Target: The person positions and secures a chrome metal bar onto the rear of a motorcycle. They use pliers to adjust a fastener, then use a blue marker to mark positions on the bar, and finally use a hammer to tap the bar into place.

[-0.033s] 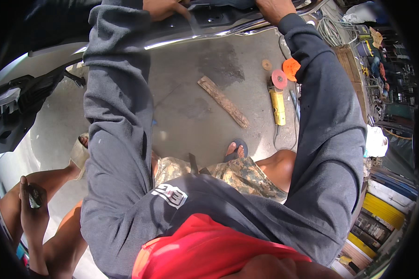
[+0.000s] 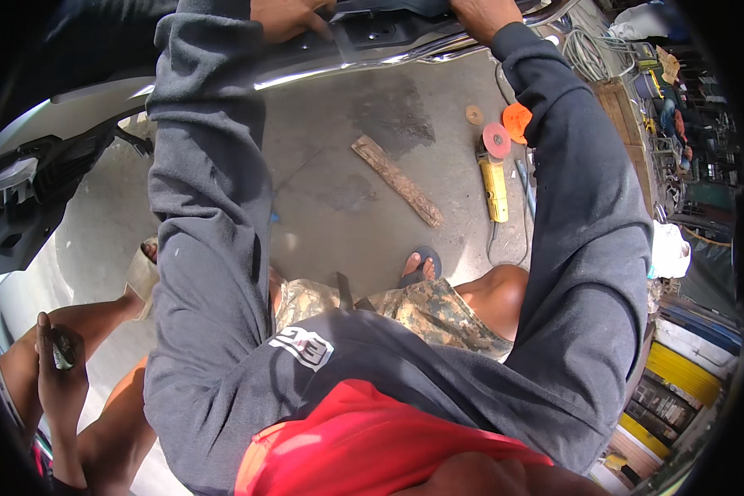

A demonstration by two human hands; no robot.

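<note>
At the upper edge, both my arms reach forward in dark grey sleeves to a long black vehicle part (image 2: 372,31) with bolts and a chrome tube (image 2: 331,73) along its near side. My left hand (image 2: 288,18) rests against the black part, its visible fingers bent and closed; what they hold is hidden. Further right, my right hand (image 2: 484,16) lies at the end of the black part, above the chrome tube. Its fingers are cut off by the picture's edge.
On the concrete floor lie a wooden strip (image 2: 397,180), a yellow angle grinder (image 2: 493,186) with a pink disc, a loose brown disc (image 2: 474,114) and an orange piece (image 2: 517,122). Another person's hand (image 2: 60,364) and legs are at the left. Coiled cable (image 2: 591,56) lies at the right.
</note>
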